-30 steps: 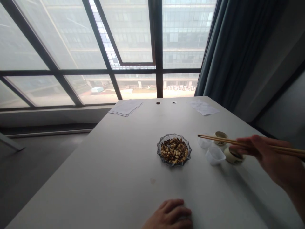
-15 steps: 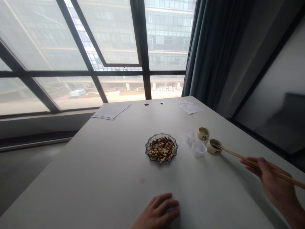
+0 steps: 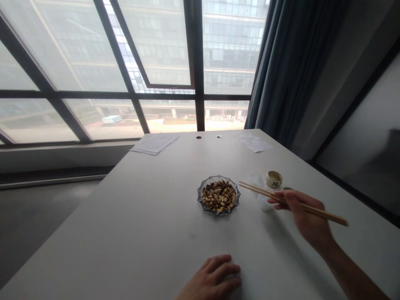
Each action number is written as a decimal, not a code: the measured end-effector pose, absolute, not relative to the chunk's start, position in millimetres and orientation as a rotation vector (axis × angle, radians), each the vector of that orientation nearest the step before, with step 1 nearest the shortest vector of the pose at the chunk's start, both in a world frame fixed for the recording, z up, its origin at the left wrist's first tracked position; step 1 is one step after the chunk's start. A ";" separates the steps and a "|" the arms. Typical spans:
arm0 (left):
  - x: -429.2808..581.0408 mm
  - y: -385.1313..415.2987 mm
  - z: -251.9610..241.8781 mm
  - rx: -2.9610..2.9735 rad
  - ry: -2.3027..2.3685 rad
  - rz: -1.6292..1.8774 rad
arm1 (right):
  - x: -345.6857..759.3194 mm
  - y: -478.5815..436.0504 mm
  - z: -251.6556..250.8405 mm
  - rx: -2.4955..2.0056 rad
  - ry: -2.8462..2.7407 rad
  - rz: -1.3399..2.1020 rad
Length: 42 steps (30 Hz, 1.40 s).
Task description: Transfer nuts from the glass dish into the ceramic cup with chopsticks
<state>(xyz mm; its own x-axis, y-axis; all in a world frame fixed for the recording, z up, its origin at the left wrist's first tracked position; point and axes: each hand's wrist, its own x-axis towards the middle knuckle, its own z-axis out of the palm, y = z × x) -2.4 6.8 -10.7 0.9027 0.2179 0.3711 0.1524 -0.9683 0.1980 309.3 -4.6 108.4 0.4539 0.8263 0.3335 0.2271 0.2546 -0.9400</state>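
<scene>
My right hand is shut on a pair of wooden chopsticks, with their tips in the air just right of a cut-glass dish of mixed nuts. The hand hangs over a clear plastic cup and hides most of it. Another clear plastic cup and a cream ceramic cup with a dark character stand beyond the tips. Only a sliver of a second ceramic cup shows behind my fingers. My left hand rests on the white table at the near edge of view, holding nothing.
Two sheets or stacks of paper lie at the far end of the table, near two small holes. Behind it stand a large window and a dark curtain. The floor shows to the left.
My right hand has moved left over the cups, and the chopstick tips have gone from the ceramic cup toward the glass dish. My left hand stays in place.
</scene>
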 end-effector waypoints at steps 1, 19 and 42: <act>-2.4 6.7 -11.3 2.911 0.288 0.625 | 295.3 8.1 107.4 -1.285 -1.150 0.580; 0.2 5.8 -20.0 2.904 0.299 0.745 | 242.9 71.9 72.9 -1.379 -1.584 0.722; -0.6 5.9 -21.1 2.972 0.305 0.717 | 276.0 41.4 104.8 -1.283 -0.996 0.595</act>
